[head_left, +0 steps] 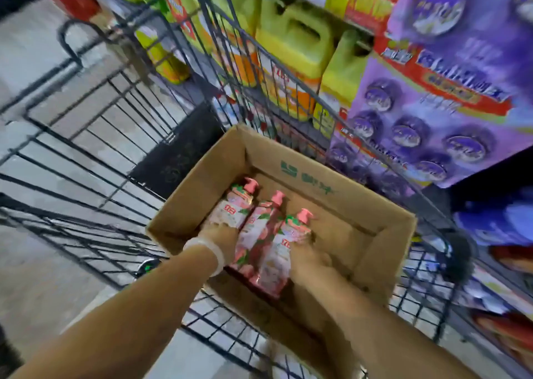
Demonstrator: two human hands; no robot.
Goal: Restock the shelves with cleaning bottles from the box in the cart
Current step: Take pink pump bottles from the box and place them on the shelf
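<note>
Shop aisle: stocked shelves (360,12), detergent jugs (294,38), wire cart (95,136).

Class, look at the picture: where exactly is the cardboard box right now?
In the head view, the box sits low and centre-right, inside the wire cart, beside the shelves on the right. Three pink bottles lie inside it.

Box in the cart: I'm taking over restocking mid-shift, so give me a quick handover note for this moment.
Left hand: on the left pink bottle in the box.
Right hand: on the right pink bottle; blur hides both grips.
The middle bottle lies between them.
Done: nothing lifted out.
Left: move all three from the cart to the shelves.
</note>
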